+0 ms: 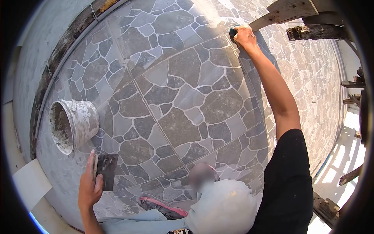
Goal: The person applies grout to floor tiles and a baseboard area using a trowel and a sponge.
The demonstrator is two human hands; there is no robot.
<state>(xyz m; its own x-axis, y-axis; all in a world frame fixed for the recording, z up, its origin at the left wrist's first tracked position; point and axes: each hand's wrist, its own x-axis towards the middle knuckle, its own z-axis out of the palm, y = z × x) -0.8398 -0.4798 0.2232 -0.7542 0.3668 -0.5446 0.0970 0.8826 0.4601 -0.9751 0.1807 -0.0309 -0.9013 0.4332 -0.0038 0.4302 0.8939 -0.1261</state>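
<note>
My left hand [91, 183], at lower left, is closed around the edge of a dark rectangular plate [107, 171] that looks like a trowel blade. Its index finger points up along the plate's edge. At the upper right my right arm reaches far out. My right hand [245, 37] is closed on a dark green pad [233, 33], mostly covered by the fingers, and presses it to the tiled floor [183, 121] close to a tile joint. Grey stone-patterned tiles with pale lines make up this floor. A smeared white bucket [83, 119] stands upright above my left hand.
Below, between my arms, is a person in a white shirt [224, 208], with a pink-soled shoe [165, 208] on the tiles. Wooden boards [286, 13] and a rough timber [317, 32] jut in at upper right. A pole [58, 50] runs along the left edge.
</note>
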